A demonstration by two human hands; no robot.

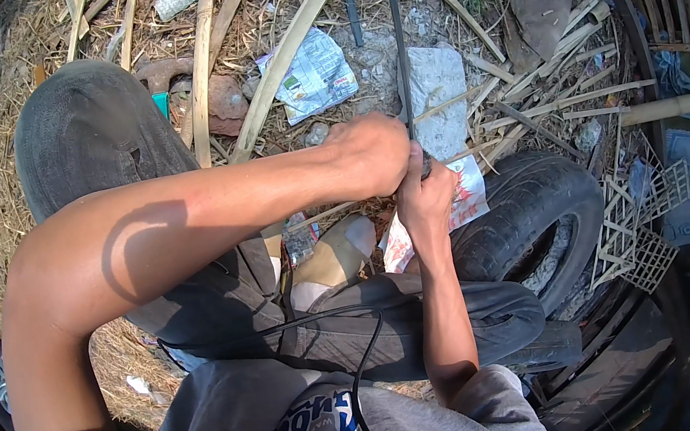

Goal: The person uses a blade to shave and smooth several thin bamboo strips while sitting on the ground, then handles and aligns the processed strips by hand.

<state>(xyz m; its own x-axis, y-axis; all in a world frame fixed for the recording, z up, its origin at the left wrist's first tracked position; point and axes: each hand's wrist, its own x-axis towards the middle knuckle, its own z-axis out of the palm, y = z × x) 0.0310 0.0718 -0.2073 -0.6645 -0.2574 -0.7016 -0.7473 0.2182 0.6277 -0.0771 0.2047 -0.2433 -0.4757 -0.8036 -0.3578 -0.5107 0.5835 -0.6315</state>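
The left hand (pixel 371 153) is curled into a fist around a thin dark strip (pixel 394 18) that rises straight up from the grip. The right hand (pixel 425 194) sits just beneath, touching the left, fingers wrapped tight on the same strip's lower end. Under both hands lies a crumpled printed wrapper (pixel 464 197), beside a worn black tyre (pixel 534 212). Beyond them, split bamboo strips (pixel 283 54) curve over straw-covered ground (pixel 10 151).

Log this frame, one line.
left hand: gripping dark strip | right hand: gripping same strip | tyre: beside right hand
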